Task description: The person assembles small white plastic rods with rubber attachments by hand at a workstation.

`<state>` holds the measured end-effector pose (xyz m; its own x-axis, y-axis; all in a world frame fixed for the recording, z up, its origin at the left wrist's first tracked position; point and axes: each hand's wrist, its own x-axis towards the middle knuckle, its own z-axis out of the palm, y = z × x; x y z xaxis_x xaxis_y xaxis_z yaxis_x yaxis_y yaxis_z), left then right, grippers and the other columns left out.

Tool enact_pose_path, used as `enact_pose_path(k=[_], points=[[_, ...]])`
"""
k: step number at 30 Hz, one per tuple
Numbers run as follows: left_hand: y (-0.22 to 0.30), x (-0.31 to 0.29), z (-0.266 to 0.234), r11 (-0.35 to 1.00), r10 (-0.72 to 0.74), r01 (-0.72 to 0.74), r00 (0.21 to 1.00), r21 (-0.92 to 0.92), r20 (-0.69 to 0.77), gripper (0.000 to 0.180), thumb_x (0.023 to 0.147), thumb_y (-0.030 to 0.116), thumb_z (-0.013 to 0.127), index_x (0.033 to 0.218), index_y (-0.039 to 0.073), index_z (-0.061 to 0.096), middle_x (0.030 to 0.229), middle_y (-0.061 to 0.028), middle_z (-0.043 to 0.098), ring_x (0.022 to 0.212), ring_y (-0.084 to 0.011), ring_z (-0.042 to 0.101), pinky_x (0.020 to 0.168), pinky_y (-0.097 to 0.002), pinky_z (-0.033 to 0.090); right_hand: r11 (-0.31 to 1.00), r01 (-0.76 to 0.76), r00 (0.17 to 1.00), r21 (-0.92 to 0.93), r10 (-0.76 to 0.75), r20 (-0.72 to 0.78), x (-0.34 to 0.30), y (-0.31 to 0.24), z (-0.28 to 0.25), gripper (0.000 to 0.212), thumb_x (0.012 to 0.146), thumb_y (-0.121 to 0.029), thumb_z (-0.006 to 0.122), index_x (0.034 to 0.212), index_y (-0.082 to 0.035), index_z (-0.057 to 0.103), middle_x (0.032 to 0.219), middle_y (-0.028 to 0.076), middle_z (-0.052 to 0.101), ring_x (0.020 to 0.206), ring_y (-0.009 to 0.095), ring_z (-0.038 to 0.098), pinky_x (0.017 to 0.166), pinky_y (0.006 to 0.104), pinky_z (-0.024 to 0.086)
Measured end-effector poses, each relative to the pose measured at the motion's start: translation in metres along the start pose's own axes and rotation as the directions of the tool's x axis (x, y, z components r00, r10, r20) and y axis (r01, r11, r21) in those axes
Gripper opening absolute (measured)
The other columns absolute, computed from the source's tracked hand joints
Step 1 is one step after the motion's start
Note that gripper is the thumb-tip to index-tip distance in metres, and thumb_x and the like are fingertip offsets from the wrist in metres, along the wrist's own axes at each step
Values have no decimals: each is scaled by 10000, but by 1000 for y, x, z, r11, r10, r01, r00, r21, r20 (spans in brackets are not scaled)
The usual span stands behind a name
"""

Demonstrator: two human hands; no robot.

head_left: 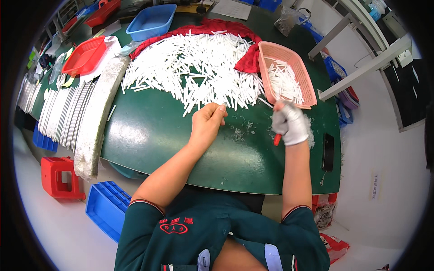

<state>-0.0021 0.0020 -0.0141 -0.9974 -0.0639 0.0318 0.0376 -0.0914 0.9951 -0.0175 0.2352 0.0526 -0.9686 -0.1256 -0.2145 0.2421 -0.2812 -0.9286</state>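
A wide heap of short white plastic-looking sticks (190, 63) spreads over the green table (181, 165). At the heap's near edge, my bare left hand (208, 123) is closed with its fingers curled in; whatever it may hold is hidden. My right hand (291, 123), in a silver-grey glove and slightly blurred, grips a tool with a red handle (277, 139); the tool's other end cannot be made out. Just beyond that hand stands a pink basket (309, 83) with more white sticks (285, 83) inside. Clear shavings (238, 134) lie between my hands.
Red cloth (247, 61) lies under the heap's far and right edges. A blue tub (152, 22) and a red tray (84, 55) sit at the back left. A long pale slab (100, 117) borders the left side. A black phone (328, 152) lies at right.
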Motion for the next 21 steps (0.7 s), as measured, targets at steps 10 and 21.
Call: enact_pose_path(k=[10, 21], points=[[3, 0, 0, 1000, -19, 19, 1000, -3, -11, 268, 905, 229, 570, 755, 10, 599, 589, 1, 517, 522, -52, 409, 484, -233, 339, -89, -57, 977, -994, -208, -38, 48, 32, 44, 280, 802, -318, 620, 962, -92, 655, 896, 170, 664, 844, 347, 638, 751, 410, 508], [5, -1, -2, 995, -65, 60, 995, 79, 72, 244, 916, 235, 567, 783, 34, 602, 630, 18, 535, 566, -38, 442, 513, -194, 347, -129, -57, 972, -990, -233, -25, 32, 39, 37, 205, 825, -224, 570, 835, -32, 640, 802, 175, 662, 773, 339, 649, 710, 404, 507]])
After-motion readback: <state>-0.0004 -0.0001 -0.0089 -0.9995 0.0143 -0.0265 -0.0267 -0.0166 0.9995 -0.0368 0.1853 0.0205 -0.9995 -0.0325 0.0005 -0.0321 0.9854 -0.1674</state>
